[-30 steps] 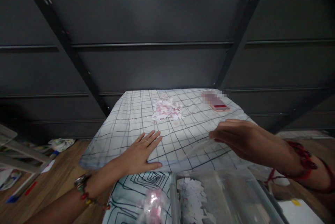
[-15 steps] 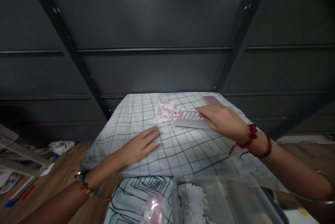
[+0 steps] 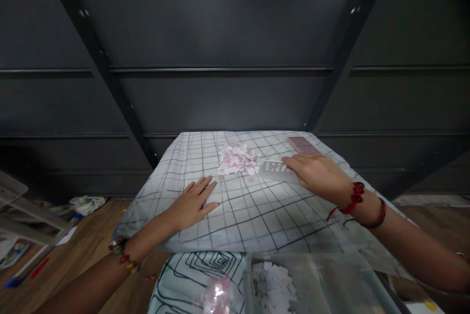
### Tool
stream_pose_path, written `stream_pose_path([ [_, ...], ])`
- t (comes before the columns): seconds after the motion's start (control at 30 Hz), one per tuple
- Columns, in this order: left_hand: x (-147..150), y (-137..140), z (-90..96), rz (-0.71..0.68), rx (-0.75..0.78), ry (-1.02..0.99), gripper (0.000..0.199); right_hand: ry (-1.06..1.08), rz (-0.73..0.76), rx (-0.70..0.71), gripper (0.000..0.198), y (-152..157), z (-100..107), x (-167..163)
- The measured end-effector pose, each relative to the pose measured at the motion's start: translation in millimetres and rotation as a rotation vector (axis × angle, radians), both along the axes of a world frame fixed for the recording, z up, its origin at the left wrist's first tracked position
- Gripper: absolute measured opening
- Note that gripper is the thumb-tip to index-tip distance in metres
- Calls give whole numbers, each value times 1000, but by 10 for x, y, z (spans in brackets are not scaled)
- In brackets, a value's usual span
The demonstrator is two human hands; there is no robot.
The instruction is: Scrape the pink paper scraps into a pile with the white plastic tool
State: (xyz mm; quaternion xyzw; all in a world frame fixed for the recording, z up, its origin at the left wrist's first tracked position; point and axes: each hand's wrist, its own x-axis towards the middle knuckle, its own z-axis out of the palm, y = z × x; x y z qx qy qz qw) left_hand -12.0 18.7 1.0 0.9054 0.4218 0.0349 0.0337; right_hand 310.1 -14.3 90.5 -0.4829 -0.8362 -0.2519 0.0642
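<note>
My left hand [image 3: 193,204] lies flat on the checked cloth [image 3: 253,211], fingers spread and holding nothing. My right hand [image 3: 317,172] is closed around one end of a pale, flat, slotted piece [image 3: 273,170]; my fingers cover its right end. The free end of this piece points left, beside a heap of small white and pink paper scraps [image 3: 238,159]. Whether the two touch is hard to tell. Just behind my right hand lies a pinkish phone-like slab [image 3: 303,145].
Below the table's near edge stands a clear plastic bin [image 3: 323,260] with white paper scraps [image 3: 275,287] inside. Left of it, a shiny pink plastic packet [image 3: 219,297] rests on a patterned cloth [image 3: 176,280]. Dark panels [image 3: 227,99] rise behind the table.
The slotted piece has moved slightly right and turned, from overlapping the heap's right edge to beside it. My left hand has shifted slightly left and its fingers have settled flat.
</note>
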Motion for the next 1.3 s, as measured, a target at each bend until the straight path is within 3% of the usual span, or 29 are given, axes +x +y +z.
stream_pose_path([
  [0.27, 11, -8, 1, 13, 29, 8, 57, 104, 188, 9, 25, -93, -70, -311],
  [0.5, 16, -10, -7, 4, 62, 26, 56, 16, 103, 3, 28, 74, 82, -510],
  [0.77, 13, -10, -45, 24, 89, 14, 55, 22, 223, 42, 27, 80, -14, -485],
  [0.97, 24, -20, -24, 32, 86, 43, 55, -16, 165, 128, 27, 88, 36, -447],
  [1.3, 15, -22, -31, 30, 95, 41, 56, -57, 233, 121, 26, 181, -70, -494],
])
